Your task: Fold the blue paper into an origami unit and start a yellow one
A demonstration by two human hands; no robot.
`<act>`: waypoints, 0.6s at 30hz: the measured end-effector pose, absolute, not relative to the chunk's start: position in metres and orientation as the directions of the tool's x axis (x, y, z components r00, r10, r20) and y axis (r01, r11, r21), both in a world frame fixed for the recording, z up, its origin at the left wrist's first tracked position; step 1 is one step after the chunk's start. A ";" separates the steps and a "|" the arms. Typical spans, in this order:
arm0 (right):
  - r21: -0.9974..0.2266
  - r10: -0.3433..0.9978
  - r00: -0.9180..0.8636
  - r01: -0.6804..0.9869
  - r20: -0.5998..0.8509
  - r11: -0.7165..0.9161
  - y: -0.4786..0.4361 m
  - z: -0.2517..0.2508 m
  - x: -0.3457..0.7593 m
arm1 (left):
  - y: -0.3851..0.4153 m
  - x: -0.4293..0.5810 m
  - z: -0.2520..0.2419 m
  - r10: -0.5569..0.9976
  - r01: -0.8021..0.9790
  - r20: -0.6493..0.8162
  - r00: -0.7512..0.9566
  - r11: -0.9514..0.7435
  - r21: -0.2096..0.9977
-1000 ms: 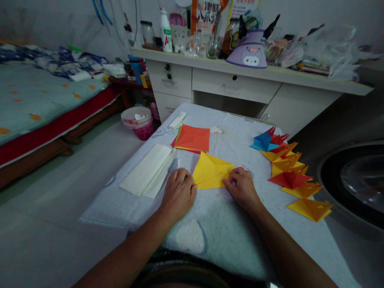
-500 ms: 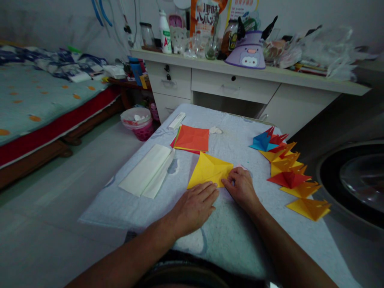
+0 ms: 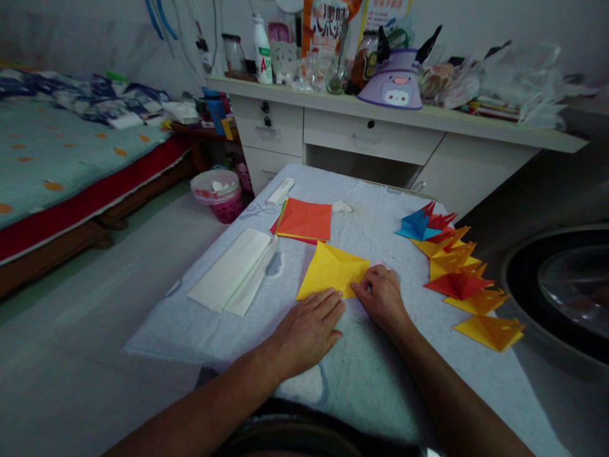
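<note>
A partly folded sheet of yellow origami paper (image 3: 330, 270) lies on the cloth-covered table in front of me. My left hand (image 3: 308, 327) rests flat, fingers stretched out, with the fingertips on the paper's near edge. At the paper's right corner, my right hand (image 3: 380, 292) has its fingers curled, thumb and forefinger pinching the edge. A scrap of something pink shows just behind the right hand, mostly hidden. Beyond the yellow sheet sits a stack of square origami paper (image 3: 304, 219), orange on top.
Several folded paper figures (image 3: 461, 285) in yellow, red and blue line the table's right side. Folded white paper (image 3: 233, 270) lies at left, with a small white box (image 3: 280, 192) behind it. A drawer desk (image 3: 380, 136) stands at the back, a bin (image 3: 219, 193) on the floor.
My left hand has shifted very slightly toward me and to the left. The yellow paper and my right hand stay in place.
</note>
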State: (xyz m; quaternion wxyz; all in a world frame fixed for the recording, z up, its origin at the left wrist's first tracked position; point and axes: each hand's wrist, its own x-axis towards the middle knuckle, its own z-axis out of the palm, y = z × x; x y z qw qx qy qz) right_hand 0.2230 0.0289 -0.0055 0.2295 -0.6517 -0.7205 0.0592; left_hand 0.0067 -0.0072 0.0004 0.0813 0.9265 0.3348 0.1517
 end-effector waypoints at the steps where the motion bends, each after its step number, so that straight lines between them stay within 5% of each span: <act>1: -0.384 0.966 -0.047 0.912 0.255 0.146 0.029 -0.005 0.223 | -0.007 0.007 0.000 0.645 0.596 0.227 0.730 -0.762 0.252; 18: -0.346 0.946 -0.030 0.927 0.323 0.148 0.025 -0.001 0.219 | -0.007 0.007 0.002 0.659 0.600 0.226 0.718 -0.750 0.278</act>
